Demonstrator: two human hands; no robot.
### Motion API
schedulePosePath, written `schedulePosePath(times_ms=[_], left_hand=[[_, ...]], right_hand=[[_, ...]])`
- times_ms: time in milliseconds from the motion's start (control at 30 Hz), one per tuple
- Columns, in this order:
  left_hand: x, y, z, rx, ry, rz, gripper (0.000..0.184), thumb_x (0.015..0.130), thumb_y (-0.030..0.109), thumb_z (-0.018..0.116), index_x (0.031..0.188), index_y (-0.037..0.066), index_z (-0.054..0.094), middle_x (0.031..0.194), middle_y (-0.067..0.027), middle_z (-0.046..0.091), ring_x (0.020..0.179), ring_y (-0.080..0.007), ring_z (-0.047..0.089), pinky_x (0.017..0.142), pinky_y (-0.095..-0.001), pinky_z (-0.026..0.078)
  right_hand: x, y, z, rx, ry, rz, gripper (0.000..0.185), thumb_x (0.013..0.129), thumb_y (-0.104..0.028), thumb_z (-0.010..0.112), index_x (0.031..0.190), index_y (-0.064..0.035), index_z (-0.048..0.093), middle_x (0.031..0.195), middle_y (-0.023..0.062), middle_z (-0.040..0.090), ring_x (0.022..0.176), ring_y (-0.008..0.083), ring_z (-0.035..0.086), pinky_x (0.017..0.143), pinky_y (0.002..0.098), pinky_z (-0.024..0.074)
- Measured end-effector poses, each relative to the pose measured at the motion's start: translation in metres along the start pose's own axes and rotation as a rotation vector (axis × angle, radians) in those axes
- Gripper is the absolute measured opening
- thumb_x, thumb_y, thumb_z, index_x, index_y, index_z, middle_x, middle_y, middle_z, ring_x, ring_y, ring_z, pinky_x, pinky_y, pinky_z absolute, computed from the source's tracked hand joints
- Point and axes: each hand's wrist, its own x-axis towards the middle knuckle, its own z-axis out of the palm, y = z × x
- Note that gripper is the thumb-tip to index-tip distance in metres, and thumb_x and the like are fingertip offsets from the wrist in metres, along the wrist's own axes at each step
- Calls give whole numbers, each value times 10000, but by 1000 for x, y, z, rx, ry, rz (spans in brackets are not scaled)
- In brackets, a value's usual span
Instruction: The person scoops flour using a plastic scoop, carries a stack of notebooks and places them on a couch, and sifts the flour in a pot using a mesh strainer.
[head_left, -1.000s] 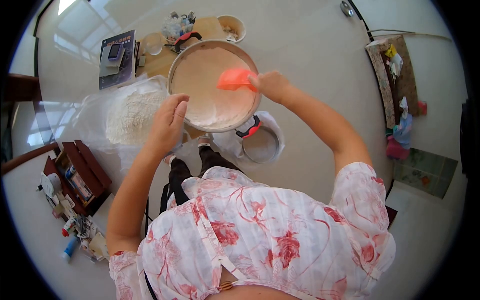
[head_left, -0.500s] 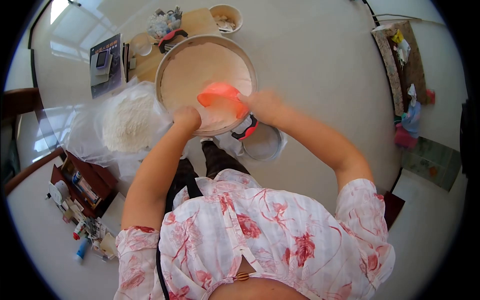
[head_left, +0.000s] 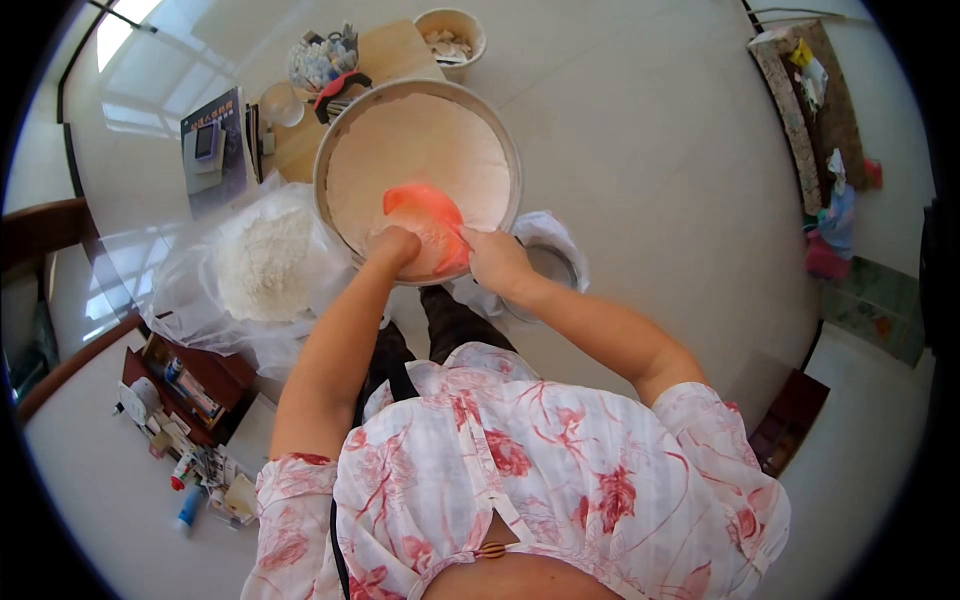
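Note:
A large round tub point(head_left: 517, 165) stands in front of me, filled with pale, smooth flour-like powder point(head_left: 430, 140). Low inside it is a translucent orange-red scoop point(head_left: 425, 200), tilted and partly loaded with the powder. My right hand point(head_left: 497, 262) grips the scoop at its right end, over the tub's near right rim. Curled at the scoop's near left side is my left hand point(head_left: 395, 246); its fingertips point down toward the powder and are hidden. Left of the tub, a clear plastic bag point(head_left: 190, 275) lies around a heap of white flour point(head_left: 265, 262).
A low wooden table point(head_left: 395, 50) behind the tub carries a jar of small items point(head_left: 325, 60), a glass point(head_left: 282, 104) and magazines point(head_left: 215, 150). A bucket point(head_left: 470, 50) with pale pieces stands beyond. A round sieve-like ring point(head_left: 550, 268) sits by my feet, partly covered by white plastic.
The scoop has come left and lower in the tub with my right hand. My left hand has moved from the near left rim inward to the scoop.

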Motion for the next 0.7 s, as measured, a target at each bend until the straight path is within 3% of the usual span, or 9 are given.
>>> schedulePosePath(times_ms=[33,100,133,200,300,433,500,600,700], left_hand=[[1,3,-2,3,2,-1,330,796,198,460,997,6,637,1049,-170,612,993,-284,582,883,-376,415],[5,6,-7,393,-58,388,301,784,178,463,936,0,652,975,-217,618,957,-343,575,873,-416,412],[4,4,-9,398,-56,382,301,784,178,463,936,0,652,975,-217,618,957,-343,575,873,-416,412],[-1,-1,-15,66,169,330,319,784,174,472,1002,-31,584,1038,-251,567,973,-375,548,865,-428,412],[-5,-3,-27,-438,506,257,400,783,166,487,1100,-78,482,1132,-302,491,999,-423,508,854,-445,412],[19,-23,-62,-66,453,190,502,800,158,479,1214,-88,336,1246,-313,378,1087,-426,449,906,-448,383],[6,-14,-62,-387,553,-37,545,808,166,484,1251,-86,291,1269,-317,346,1164,-430,379,970,-453,331],[-9,-2,-57,-676,601,-169,593,809,168,488,1282,-86,235,1302,-312,300,1225,-427,302,1017,-454,274],[4,-11,-31,-745,740,-153,605,807,170,485,1287,-92,225,1309,-316,290,1232,-427,285,1030,-449,252]], right_hand=[[0,7,8,3,2,-1,326,744,-61,471,1051,-37,575,828,243,597,747,371,591,659,452,465],[0,19,16,117,125,-81,318,740,-43,471,1035,-31,586,746,210,610,639,304,613,573,396,474],[1,24,16,124,127,-85,318,740,-43,471,1035,-31,586,746,210,610,639,304,613,573,396,474],[3,34,11,385,-92,295,242,724,-69,463,913,-14,603,809,214,616,786,381,584,695,439,452],[1,40,-9,656,-123,536,261,721,-74,467,941,-19,595,784,206,609,753,368,588,672,424,453],[20,41,-10,467,151,335,228,712,-74,485,905,0,583,740,221,587,706,368,580,642,419,451],[29,42,-9,408,194,311,200,708,-70,486,867,13,574,741,228,584,712,374,579,643,424,449],[40,59,-1,440,188,331,155,700,-62,483,805,22,560,753,239,579,727,392,572,651,439,443],[60,51,-17,417,111,360,133,695,-50,477,777,15,560,777,245,577,742,404,564,661,447,439]])
